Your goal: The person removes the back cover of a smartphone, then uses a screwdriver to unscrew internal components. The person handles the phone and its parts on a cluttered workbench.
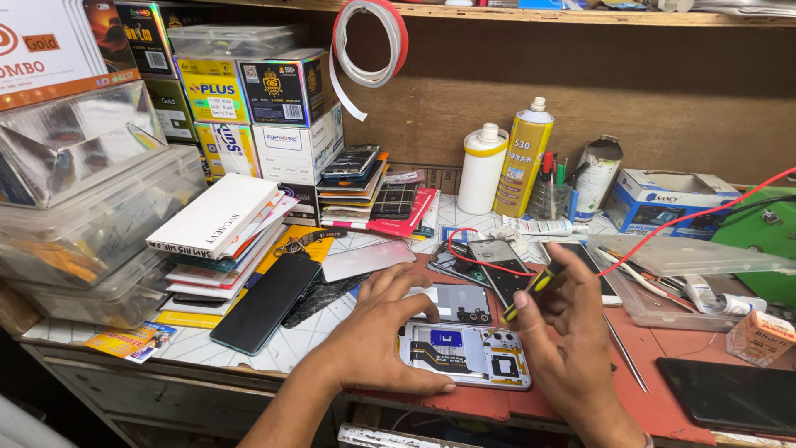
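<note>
fingers point(554, 292) around screwdriver point(531, 290) (phone point(464, 355) steadied)

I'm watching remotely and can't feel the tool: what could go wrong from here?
The screwdriver in the right hand points down at the opened phone; a slip could gouge its exposed board. The left hand pins only the phone's left end, so it may shift. The red wire lying near the right hand might snag.
</note>
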